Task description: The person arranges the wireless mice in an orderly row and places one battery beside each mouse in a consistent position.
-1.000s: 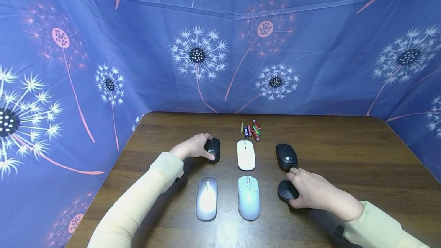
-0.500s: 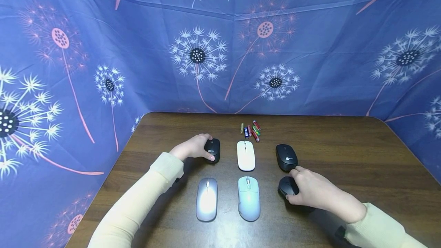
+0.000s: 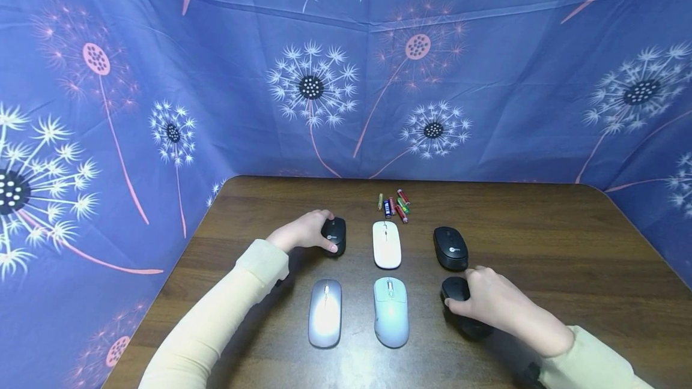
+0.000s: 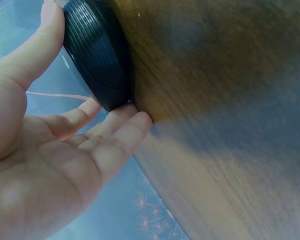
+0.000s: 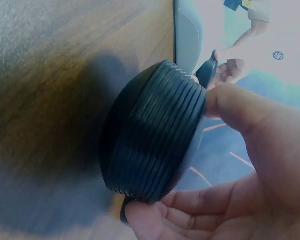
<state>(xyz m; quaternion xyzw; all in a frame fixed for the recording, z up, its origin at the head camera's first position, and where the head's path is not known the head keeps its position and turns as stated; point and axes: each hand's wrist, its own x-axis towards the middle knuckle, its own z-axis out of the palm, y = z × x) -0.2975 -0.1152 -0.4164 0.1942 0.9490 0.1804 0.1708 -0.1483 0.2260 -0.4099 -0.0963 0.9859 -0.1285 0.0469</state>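
My left hand (image 3: 303,231) holds a black mouse (image 3: 335,234) at the back left of the group, thumb at its near end and fingers at its far end. In the left wrist view, the ribbed side of this black mouse (image 4: 97,50) lies between thumb and fingertips. At the front right, my right hand (image 3: 497,300) grips another black mouse (image 3: 455,287) and covers part of it. The right wrist view has this mouse's ribbed side (image 5: 155,135) pinched between thumb and fingers. Just behind it lies a third black mouse (image 3: 450,248), apart from the left hand.
Between the hands, a white mouse (image 3: 386,245) lies on the brown wooden table (image 3: 540,227). Nearer are a grey mouse (image 3: 325,314) and a light blue mouse (image 3: 391,312). Several small batteries (image 3: 393,206) lie behind the white mouse. A blue dandelion-print cloth (image 3: 346,77) hangs beyond the table.
My right hand has moved slightly right and turned, and its black mouse has shifted right with it. The left hand and its mouse stay where they were.
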